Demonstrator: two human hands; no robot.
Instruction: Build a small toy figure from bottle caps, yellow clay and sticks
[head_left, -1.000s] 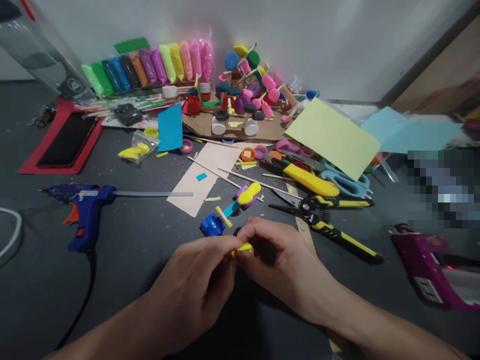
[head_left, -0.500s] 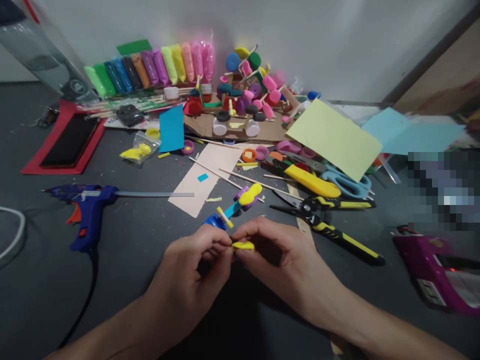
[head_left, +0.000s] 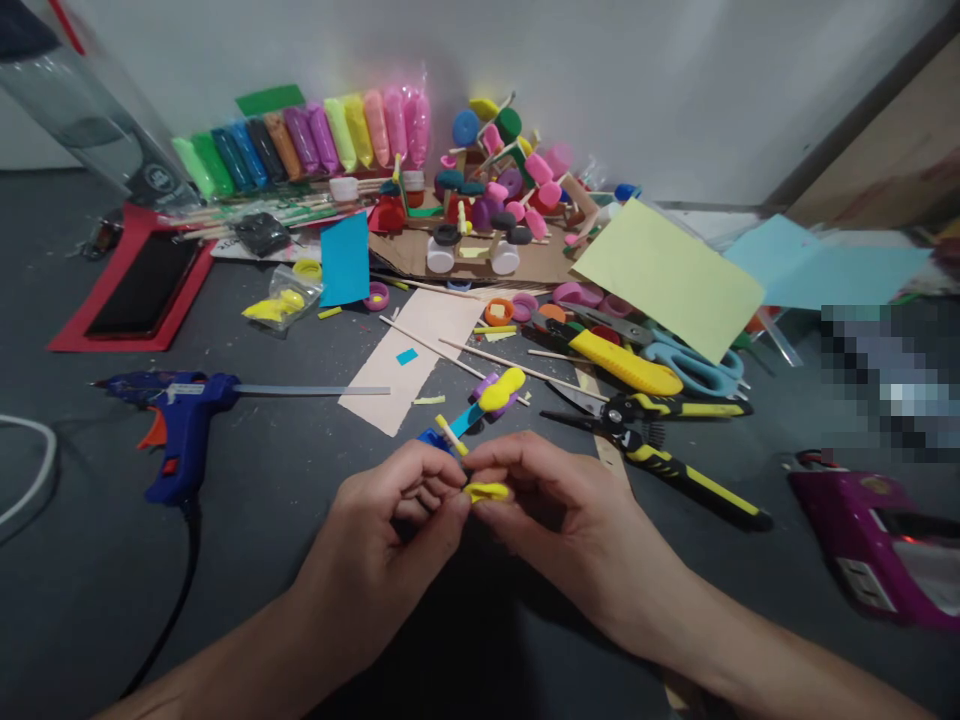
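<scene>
My left hand (head_left: pixel 382 540) and my right hand (head_left: pixel 585 530) meet at the lower middle, fingertips close together. Both are closed in a pinch on a small flattened piece of yellow modelling clay (head_left: pixel 487 492); its edge facing me shows a fold. Just beyond my fingers sits a small model with a blue paper strip (head_left: pixel 466 420), a yellow-tipped stick (head_left: pixel 451 436) across it, and a yellow clay lump (head_left: pixel 501 390) on top. Purple round parts (head_left: pixel 486 383) show at its far end. A blue part at its near end is partly hidden by my left hand.
A blue glue gun (head_left: pixel 184 430) lies left, its glue stick reaching over pale pink paper (head_left: pixel 375 410). Yellow-black pliers (head_left: pixel 690 480), a yellow cutter (head_left: pixel 630 362) and blue scissors (head_left: pixel 697 370) lie right. Clay packs (head_left: pixel 300 135) and colourful small models (head_left: pixel 510 190) line the back.
The yellow clay is turned and bent slightly between my fingertips, now showing a fold. My left hand has shifted a little to the right, covering more of the model's blue part.
</scene>
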